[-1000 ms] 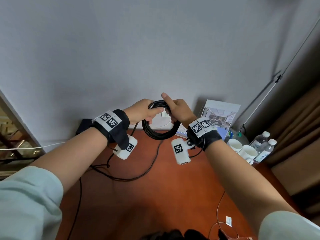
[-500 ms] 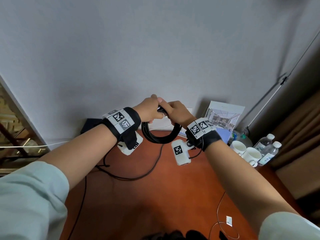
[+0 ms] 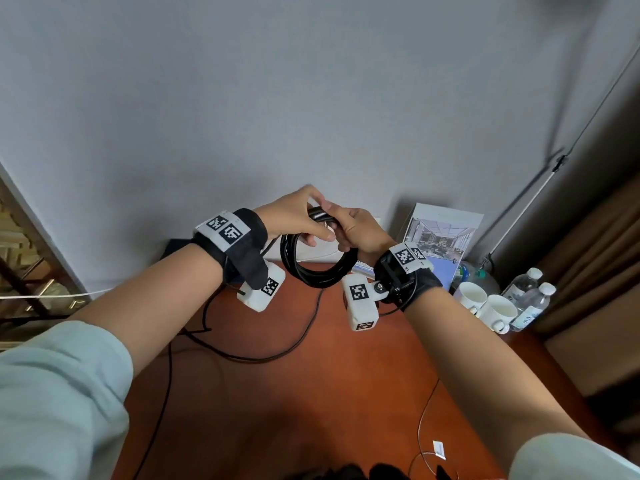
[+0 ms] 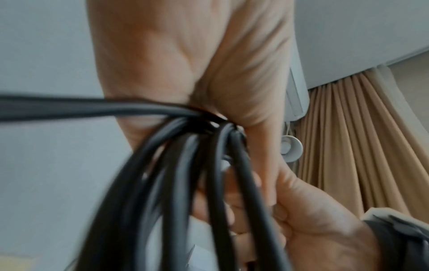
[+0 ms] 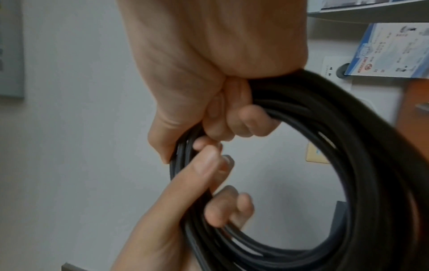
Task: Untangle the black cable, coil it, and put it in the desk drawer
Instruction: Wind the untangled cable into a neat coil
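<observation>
Both hands hold the black cable point(image 3: 317, 268) up in the air above the far edge of the red-brown surface point(image 3: 311, 393), near the grey wall. The cable is wound into a round coil of several loops that hangs below the hands. The left hand point(image 3: 298, 216) grips the top of the coil, at about 12 o'clock on the ring, with its fingers point(image 5: 228, 209) curled through the loops. The right hand point(image 3: 360, 230) is clamped on the bundle just beside it, at about 1 o'clock, fingers point(image 5: 241, 122) wrapped round the strands; the two hands touch. A loose tail of cable point(image 3: 263, 355) trails down from the coil's underside onto the surface, apparently the same cable, though motion blur in the wrist views makes this hard to confirm. At 3 o'clock from the hands stand two white cups point(image 3: 485, 303) and two water bottles point(image 3: 530, 299), with a leaflet point(image 3: 443, 237) propped against the wall.
</observation>
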Action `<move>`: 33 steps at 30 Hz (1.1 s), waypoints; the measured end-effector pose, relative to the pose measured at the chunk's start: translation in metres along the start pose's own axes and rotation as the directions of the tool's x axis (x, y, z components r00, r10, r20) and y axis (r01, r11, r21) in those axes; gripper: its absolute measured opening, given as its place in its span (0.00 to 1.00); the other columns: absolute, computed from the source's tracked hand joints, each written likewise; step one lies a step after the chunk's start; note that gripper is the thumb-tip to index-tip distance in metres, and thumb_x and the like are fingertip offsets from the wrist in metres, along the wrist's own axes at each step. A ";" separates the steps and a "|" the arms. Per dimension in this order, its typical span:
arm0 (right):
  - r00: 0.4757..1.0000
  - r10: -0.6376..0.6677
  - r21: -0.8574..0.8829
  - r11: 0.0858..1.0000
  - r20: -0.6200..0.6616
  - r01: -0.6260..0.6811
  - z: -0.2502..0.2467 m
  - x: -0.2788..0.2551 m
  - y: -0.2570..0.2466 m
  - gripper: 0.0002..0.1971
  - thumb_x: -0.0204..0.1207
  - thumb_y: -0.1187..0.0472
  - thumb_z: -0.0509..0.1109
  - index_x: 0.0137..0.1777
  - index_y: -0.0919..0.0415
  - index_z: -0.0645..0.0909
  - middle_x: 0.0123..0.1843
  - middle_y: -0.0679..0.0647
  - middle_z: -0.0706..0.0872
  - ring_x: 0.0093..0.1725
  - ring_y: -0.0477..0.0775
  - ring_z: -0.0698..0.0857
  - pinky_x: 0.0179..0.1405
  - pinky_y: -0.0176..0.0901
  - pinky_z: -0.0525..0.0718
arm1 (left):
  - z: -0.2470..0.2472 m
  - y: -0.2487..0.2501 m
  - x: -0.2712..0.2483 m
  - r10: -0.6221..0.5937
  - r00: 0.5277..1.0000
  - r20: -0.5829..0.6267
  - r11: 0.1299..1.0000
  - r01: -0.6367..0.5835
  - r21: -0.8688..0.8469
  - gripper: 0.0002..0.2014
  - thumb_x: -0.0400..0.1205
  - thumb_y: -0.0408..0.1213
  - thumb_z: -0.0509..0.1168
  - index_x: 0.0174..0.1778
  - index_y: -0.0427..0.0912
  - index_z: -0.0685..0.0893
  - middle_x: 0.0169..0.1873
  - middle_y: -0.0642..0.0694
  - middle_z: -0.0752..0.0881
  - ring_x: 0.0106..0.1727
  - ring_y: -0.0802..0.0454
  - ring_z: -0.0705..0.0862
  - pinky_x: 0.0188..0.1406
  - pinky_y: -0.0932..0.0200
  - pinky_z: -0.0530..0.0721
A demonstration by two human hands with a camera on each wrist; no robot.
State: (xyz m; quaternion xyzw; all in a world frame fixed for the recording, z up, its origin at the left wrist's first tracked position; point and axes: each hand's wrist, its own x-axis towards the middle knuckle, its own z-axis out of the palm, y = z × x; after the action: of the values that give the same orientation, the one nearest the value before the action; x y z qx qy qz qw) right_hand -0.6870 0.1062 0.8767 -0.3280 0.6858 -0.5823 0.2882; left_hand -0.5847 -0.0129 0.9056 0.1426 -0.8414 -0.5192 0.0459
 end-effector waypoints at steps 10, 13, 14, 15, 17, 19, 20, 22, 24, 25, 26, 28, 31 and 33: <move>0.996 0.077 0.210 0.976 -0.053 -0.065 -0.007 0.005 0.010 0.24 0.80 0.45 0.65 0.26 0.57 0.68 0.14 0.49 0.60 0.17 0.48 0.55 0.20 0.39 0.61 | 0.007 -0.029 0.000 -0.028 0.996 0.086 0.934 0.056 -0.352 0.07 0.86 0.39 0.61 0.45 0.39 0.75 0.21 0.53 0.63 0.22 0.56 0.65 0.42 0.56 0.86; 0.997 0.080 0.068 0.995 0.003 -0.080 -0.012 0.005 0.007 0.25 0.80 0.43 0.62 0.27 0.59 0.71 0.16 0.52 0.63 0.19 0.52 0.63 0.28 0.42 0.73 | 0.009 -0.030 0.003 -0.050 0.997 -0.054 0.982 0.039 -0.184 0.08 0.86 0.35 0.59 0.42 0.38 0.74 0.21 0.50 0.66 0.20 0.56 0.66 0.31 0.61 0.86; 0.996 0.086 0.001 0.996 0.027 -0.086 -0.014 0.005 0.004 0.25 0.80 0.42 0.62 0.28 0.60 0.73 0.17 0.53 0.66 0.21 0.54 0.68 0.31 0.43 0.76 | 0.009 -0.029 0.004 -0.041 0.996 -0.078 0.993 0.031 -0.118 0.08 0.86 0.33 0.59 0.41 0.38 0.75 0.23 0.49 0.67 0.21 0.55 0.67 0.30 0.60 0.86; 0.995 0.094 -0.086 0.992 0.045 -0.090 -0.017 0.004 -0.002 0.26 0.79 0.40 0.61 0.29 0.60 0.76 0.19 0.53 0.70 0.23 0.54 0.73 0.33 0.42 0.78 | 0.009 -0.027 0.004 -0.019 0.996 -0.083 0.999 0.016 -0.047 0.08 0.85 0.33 0.58 0.40 0.38 0.75 0.24 0.47 0.68 0.22 0.54 0.68 0.30 0.59 0.87; 0.992 0.091 -0.277 0.959 0.084 -0.065 -0.018 0.002 -0.016 0.28 0.79 0.37 0.59 0.34 0.61 0.82 0.24 0.55 0.80 0.27 0.52 0.81 0.32 0.36 0.79 | 0.009 -0.023 0.005 0.027 0.998 -0.059 0.984 -0.016 0.175 0.07 0.83 0.36 0.59 0.41 0.39 0.77 0.28 0.46 0.73 0.24 0.52 0.74 0.36 0.54 0.87; 0.989 0.087 -0.438 0.898 0.116 -0.028 -0.013 0.001 -0.026 0.32 0.81 0.36 0.54 0.34 0.62 0.83 0.27 0.57 0.84 0.30 0.51 0.82 0.37 0.36 0.81 | 0.009 -0.015 0.005 0.043 0.998 -0.039 0.906 -0.022 0.423 0.09 0.83 0.41 0.60 0.46 0.39 0.80 0.32 0.46 0.78 0.25 0.52 0.82 0.35 0.56 0.83; 0.991 0.082 -0.515 0.857 0.102 -0.018 -0.009 0.001 -0.030 0.33 0.83 0.37 0.51 0.31 0.62 0.82 0.28 0.57 0.84 0.31 0.52 0.82 0.42 0.39 0.80 | 0.010 -0.011 0.006 0.038 0.999 -0.031 0.876 -0.018 0.482 0.10 0.83 0.41 0.60 0.49 0.38 0.80 0.35 0.45 0.80 0.26 0.51 0.84 0.32 0.59 0.80; 0.999 0.039 -0.649 0.761 0.032 -0.010 0.001 0.001 -0.034 0.29 0.86 0.45 0.47 0.35 0.61 0.80 0.32 0.59 0.84 0.36 0.57 0.84 0.45 0.44 0.77 | 0.011 -0.004 0.008 0.021 1.000 -0.022 0.861 -0.007 0.509 0.09 0.83 0.38 0.60 0.49 0.36 0.79 0.37 0.42 0.80 0.26 0.50 0.84 0.27 0.61 0.75; 0.997 -0.035 -0.682 0.731 -0.067 -0.021 0.008 0.006 -0.030 0.19 0.88 0.55 0.47 0.60 0.65 0.76 0.44 0.64 0.84 0.45 0.64 0.84 0.43 0.47 0.74 | 0.014 -0.001 0.010 0.008 0.999 -0.045 0.879 0.014 0.476 0.05 0.82 0.34 0.60 0.43 0.36 0.77 0.34 0.42 0.80 0.26 0.49 0.84 0.27 0.61 0.75; 0.990 -0.088 -0.702 0.712 -0.106 -0.012 0.009 0.007 -0.027 0.17 0.87 0.59 0.48 0.68 0.66 0.69 0.50 0.67 0.83 0.47 0.65 0.82 0.41 0.48 0.72 | 0.015 0.000 0.011 0.006 0.998 -0.064 0.903 0.022 0.429 0.05 0.81 0.33 0.60 0.40 0.36 0.77 0.31 0.43 0.80 0.25 0.49 0.83 0.28 0.60 0.77; 0.984 -0.118 -0.735 0.678 -0.130 -0.016 0.010 0.010 -0.026 0.16 0.86 0.62 0.49 0.70 0.67 0.66 0.52 0.68 0.83 0.48 0.66 0.81 0.40 0.48 0.70 | 0.015 -0.001 0.011 0.002 0.997 -0.078 0.931 0.027 0.364 0.06 0.79 0.32 0.61 0.37 0.36 0.76 0.28 0.43 0.79 0.24 0.49 0.82 0.32 0.57 0.81; 0.977 -0.154 -0.785 0.620 -0.145 -0.018 0.012 0.011 -0.021 0.13 0.85 0.65 0.51 0.66 0.67 0.66 0.51 0.68 0.82 0.51 0.68 0.82 0.39 0.48 0.68 | 0.012 -0.004 0.010 -0.010 0.999 -0.048 0.981 0.019 0.192 0.07 0.77 0.30 0.63 0.32 0.36 0.77 0.23 0.45 0.77 0.25 0.49 0.81 0.41 0.54 0.86; 0.960 -0.163 -0.735 0.675 -0.230 -0.061 0.009 0.009 -0.018 0.03 0.85 0.67 0.51 0.55 0.62 0.63 0.43 0.63 0.79 0.55 0.69 0.82 0.40 0.50 0.67 | 0.002 -0.016 0.004 -0.024 0.987 0.160 0.996 0.038 -0.082 0.15 0.80 0.33 0.68 0.28 0.39 0.76 0.23 0.48 0.76 0.31 0.49 0.84 0.51 0.54 0.86; 0.946 -0.162 -0.661 0.748 -0.279 -0.067 0.004 0.012 -0.013 0.07 0.84 0.67 0.54 0.58 0.69 0.68 0.51 0.69 0.81 0.54 0.69 0.82 0.44 0.54 0.72 | -0.002 -0.025 0.000 0.015 0.972 0.235 0.954 0.057 -0.296 0.14 0.83 0.35 0.65 0.31 0.40 0.75 0.24 0.49 0.74 0.31 0.51 0.83 0.61 0.50 0.83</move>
State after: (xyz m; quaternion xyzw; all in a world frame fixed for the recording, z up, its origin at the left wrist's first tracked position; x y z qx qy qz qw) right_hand -0.6897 0.0931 0.8891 -0.3279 0.8757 -0.3536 0.0232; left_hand -0.5790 -0.0251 0.8841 0.0806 -0.7506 -0.6547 -0.0381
